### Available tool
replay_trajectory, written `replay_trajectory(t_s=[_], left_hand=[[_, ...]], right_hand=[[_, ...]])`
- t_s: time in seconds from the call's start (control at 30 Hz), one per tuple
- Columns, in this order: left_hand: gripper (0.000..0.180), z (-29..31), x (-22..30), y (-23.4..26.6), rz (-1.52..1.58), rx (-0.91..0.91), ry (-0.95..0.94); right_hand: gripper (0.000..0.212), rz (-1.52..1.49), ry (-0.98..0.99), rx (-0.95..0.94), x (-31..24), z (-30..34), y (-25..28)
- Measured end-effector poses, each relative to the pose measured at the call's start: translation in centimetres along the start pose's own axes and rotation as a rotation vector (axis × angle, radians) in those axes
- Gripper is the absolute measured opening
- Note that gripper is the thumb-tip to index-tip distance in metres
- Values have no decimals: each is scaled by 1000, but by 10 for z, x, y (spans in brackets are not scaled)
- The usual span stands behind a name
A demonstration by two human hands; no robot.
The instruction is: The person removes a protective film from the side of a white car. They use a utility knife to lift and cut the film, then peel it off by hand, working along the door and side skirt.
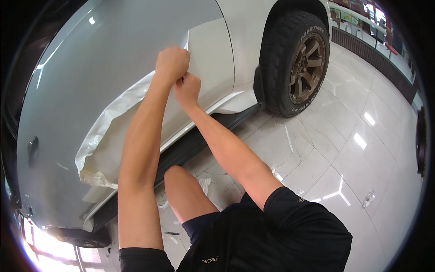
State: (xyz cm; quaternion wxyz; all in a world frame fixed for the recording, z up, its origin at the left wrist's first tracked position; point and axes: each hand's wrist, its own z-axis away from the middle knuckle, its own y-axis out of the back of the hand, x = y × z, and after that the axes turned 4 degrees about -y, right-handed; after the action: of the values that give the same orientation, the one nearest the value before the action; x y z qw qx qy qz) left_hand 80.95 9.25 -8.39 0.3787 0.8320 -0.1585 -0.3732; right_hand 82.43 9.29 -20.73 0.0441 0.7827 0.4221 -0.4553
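A sheet of film [106, 120] covers much of the car door [113, 54] and looks grey where it lies flat. Its lower edge is loose, crumpled and whitish, running up to my hands. My left hand [173, 63] is closed in a fist on this loose edge. Just below it and to the right, my right hand [187, 90] is closed too, knuckles close to the left hand. Whatever sits between the right fingers is hidden. Beside the hands, the door's paint [208, 56] shows bare and cream-white, as it does below the loose edge.
At the upper right is a wheel [303, 63] with a bronze rim and black tyre. A dark side step [181, 147] runs under the door, close to my knee [179, 179]. Clear plastic scraps [369, 197] lie on the glossy tiled floor [344, 149].
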Motion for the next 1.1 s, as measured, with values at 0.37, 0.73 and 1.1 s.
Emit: replay_trajectory(t_s=[0.37,0.73,1.1], left_hand=[[38,3,-13,-17,81,119,-122],[31,14,-4,-21,24,123,-138],[17,23,-7,-36,-109,122,-272]], right_hand=[[63,373,-247,-551,-36,-126,102],[60,211,-14,-450,-6,-145,55],[54,-125,-176,-324,22,-102,58]])
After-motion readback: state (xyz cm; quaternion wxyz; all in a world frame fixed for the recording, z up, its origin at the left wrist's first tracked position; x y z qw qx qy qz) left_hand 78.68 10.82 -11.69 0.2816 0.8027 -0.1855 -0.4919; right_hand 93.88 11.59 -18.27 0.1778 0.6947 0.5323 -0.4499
